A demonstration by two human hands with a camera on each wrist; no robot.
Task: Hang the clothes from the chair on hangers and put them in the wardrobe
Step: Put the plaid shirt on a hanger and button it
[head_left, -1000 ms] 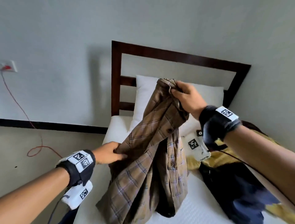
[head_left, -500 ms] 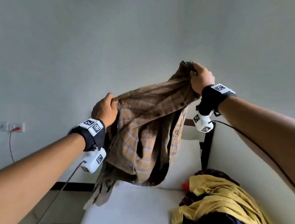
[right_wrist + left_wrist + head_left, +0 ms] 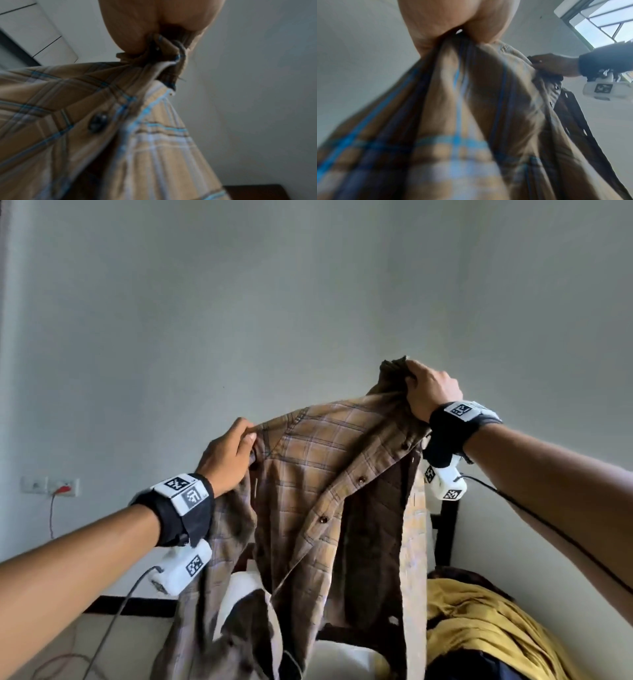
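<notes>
A tan plaid button shirt (image 3: 318, 474) hangs spread in the air in front of the grey wall, its front open and its dark lining showing. My left hand (image 3: 229, 455) grips one shoulder of the plaid shirt (image 3: 453, 94), fingers curled into the cloth. Higher up and to the right, my right hand (image 3: 428, 392) holds the collar bunched in its fist; the right wrist view shows the plaid shirt (image 3: 120, 115) gathered under that hand (image 3: 159, 27). The shirt's lower part and one sleeve dangle over the bed. No hanger or wardrobe is in sight.
A bed with a white pillow (image 3: 239, 594) and a dark wooden headboard (image 3: 447, 529) lies below the shirt. A pile with a mustard-yellow garment (image 3: 486, 625) sits at the lower right. A wall socket (image 3: 51, 486) with a red cable is at the left.
Both hands have lifted the shirt off the bed and pulled its shoulder and collar apart, so it hangs open. The view has tilted up towards the wall.
</notes>
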